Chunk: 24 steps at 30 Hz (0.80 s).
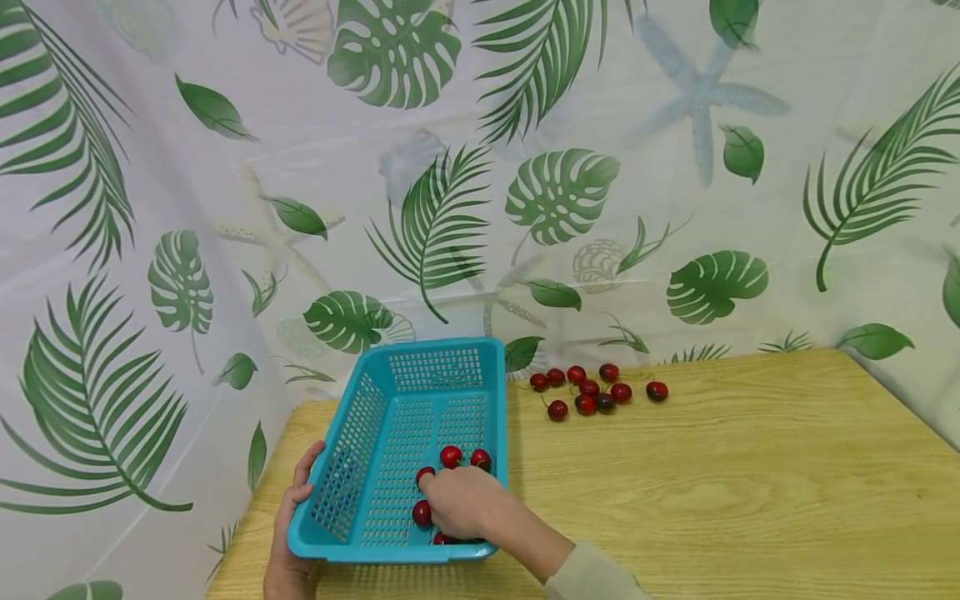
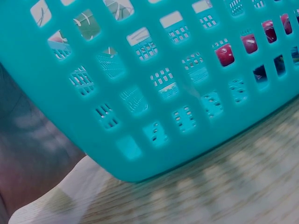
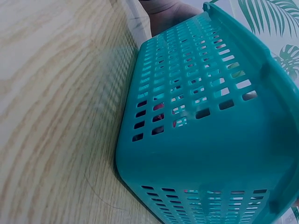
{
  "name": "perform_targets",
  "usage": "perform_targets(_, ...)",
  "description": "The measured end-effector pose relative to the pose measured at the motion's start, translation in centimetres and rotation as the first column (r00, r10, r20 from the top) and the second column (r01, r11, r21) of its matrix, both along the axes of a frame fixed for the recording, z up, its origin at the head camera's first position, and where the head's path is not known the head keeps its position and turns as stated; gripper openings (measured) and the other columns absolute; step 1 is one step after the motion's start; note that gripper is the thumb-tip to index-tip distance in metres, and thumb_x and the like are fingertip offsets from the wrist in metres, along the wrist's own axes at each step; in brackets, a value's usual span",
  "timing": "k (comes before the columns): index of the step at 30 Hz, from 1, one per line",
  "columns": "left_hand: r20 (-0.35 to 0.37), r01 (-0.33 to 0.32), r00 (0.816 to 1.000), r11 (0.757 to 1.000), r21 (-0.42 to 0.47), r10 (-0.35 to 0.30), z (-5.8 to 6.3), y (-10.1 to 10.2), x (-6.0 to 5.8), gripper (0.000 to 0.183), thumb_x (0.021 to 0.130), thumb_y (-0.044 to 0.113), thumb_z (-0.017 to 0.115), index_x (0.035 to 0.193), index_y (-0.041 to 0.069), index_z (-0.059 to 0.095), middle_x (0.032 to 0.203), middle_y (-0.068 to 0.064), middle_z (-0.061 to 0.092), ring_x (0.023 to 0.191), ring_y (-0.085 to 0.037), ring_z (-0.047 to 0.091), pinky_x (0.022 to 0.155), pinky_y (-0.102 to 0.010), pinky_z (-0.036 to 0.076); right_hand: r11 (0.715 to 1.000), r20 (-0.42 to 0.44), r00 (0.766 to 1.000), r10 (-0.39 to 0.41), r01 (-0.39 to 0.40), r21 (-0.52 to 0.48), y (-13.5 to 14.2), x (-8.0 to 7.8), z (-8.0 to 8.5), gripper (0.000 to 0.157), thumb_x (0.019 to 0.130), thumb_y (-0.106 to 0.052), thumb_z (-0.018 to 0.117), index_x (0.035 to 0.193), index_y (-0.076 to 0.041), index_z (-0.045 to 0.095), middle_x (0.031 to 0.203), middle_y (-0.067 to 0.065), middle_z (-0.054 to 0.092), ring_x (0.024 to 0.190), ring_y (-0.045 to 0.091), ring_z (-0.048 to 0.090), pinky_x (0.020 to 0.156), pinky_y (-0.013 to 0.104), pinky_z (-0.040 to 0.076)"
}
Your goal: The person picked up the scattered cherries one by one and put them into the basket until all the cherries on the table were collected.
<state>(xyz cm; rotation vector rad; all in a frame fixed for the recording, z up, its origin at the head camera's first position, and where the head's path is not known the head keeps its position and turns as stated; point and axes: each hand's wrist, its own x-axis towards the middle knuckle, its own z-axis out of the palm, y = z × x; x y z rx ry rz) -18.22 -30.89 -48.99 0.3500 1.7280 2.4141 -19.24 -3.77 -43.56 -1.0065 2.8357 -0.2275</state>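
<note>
A turquoise plastic basket (image 1: 495,400) with perforated walls sits on the table. My left hand (image 1: 288,529) grips its left side, fingers at the rim; in the left wrist view, part of that hand (image 2: 32,144) shows blurred beside the basket wall (image 2: 140,107). My right hand (image 1: 467,502) reaches down into the basket's near right part, among several dark red cherries (image 1: 451,457). One cherry (image 1: 424,476) is right at its fingertips, and another cherry (image 1: 422,513) lies just left of the hand. Most of the right fingers are hidden, so I cannot tell whether they hold a cherry.
Several loose cherries (image 1: 586,404) lie on the wooden table (image 1: 720,475) to the right of the basket, toward the back edge. One cherry (image 1: 657,391) lies a little apart from that group. A white cloth (image 1: 600,275) printed with leaves and starfish hangs behind the table.
</note>
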Motion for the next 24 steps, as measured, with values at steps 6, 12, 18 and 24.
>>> perform_targets(6,0.003,-0.022,1.0,0.999,-0.034,0.023,-0.1,0.0,-0.1,0.057,0.103,0.021,0.011,0.153,0.045,0.024,0.147,0.012,0.033,0.129,-0.013,0.043,0.099,-0.036,0.042,1.0,0.004,1.0,-0.002,0.002,-0.006,0.0,-0.1,-0.1,0.006,0.096,-0.02,0.059,0.094,-0.015,0.062,0.075,-0.002,0.058,0.059,0.01,0.05,0.057,0.027,0.048)
perform_targets(12,-0.053,0.042,0.998,0.999,0.022,-0.041,-0.2,-0.1,-0.1,0.059,0.103,0.017,0.008,0.156,0.039,0.019,0.147,0.015,0.039,0.128,-0.013,0.046,0.097,-0.035,0.044,1.0,-0.012,1.0,0.016,-0.016,-0.017,0.0,-0.1,-0.1,0.005,0.096,-0.02,0.058,0.093,-0.016,0.06,0.072,-0.004,0.055,0.057,0.009,0.049,0.055,0.026,0.047)
perform_targets(18,-0.075,0.075,0.995,0.995,0.063,-0.07,-0.1,-0.1,0.0,0.06,0.103,0.014,0.007,0.153,0.041,0.027,0.146,0.016,0.042,0.128,-0.011,0.046,0.098,-0.033,0.043,0.974,0.012,0.995,0.1,-0.096,-0.204,0.4,-0.4,0.2,0.014,0.096,-0.017,0.06,0.085,-0.018,0.052,0.064,-0.008,0.045,0.053,0.005,0.041,0.048,0.021,0.034)
perform_targets(24,-0.105,0.118,0.989,0.987,0.107,-0.106,-0.1,-0.1,0.0,0.063,0.101,0.011,0.006,0.151,0.04,0.031,0.147,0.016,0.043,0.129,-0.01,0.045,0.1,-0.031,0.041,0.886,-0.005,0.994,0.112,-0.102,-0.452,1.3,-0.9,1.2,0.023,0.096,-0.014,0.059,0.079,-0.02,0.045,0.064,-0.011,0.043,0.053,0.003,0.037,0.049,0.02,0.028)
